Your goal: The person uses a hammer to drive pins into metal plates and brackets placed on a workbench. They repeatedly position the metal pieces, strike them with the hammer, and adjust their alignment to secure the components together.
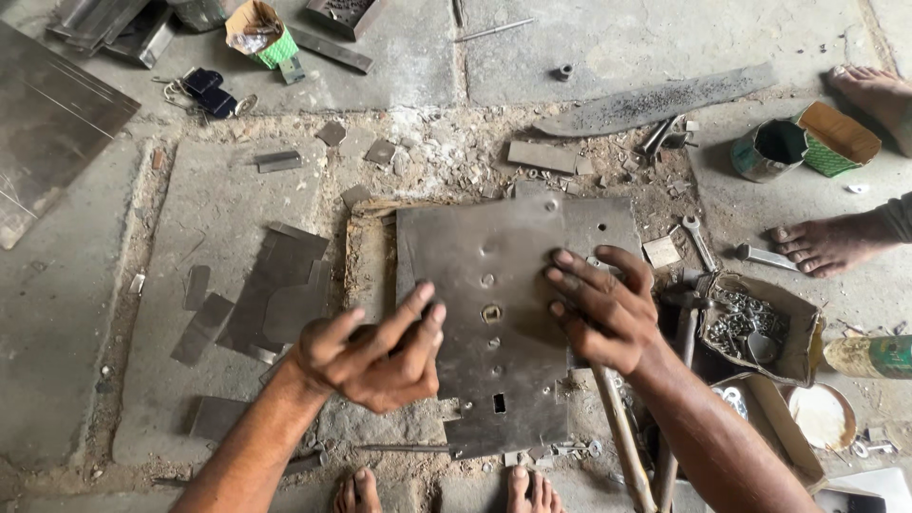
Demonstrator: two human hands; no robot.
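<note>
Dull grey steel plate (503, 313), flat, rectangular, dented and punched with holes, on gritty concrete floor (190, 199), right hand (603, 309) spread flat on its right half, left hand (375, 356) loosely curled, empty, at its left edge.

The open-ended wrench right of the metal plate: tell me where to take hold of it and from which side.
Grip the wrench at mid-shank, from above. It lies flat on the floor, jaw end toward the top of the picture, with bare concrete either side of the shank. Its lower end runs into the cardboard box of screws, so come at it from the upper half.
</note>
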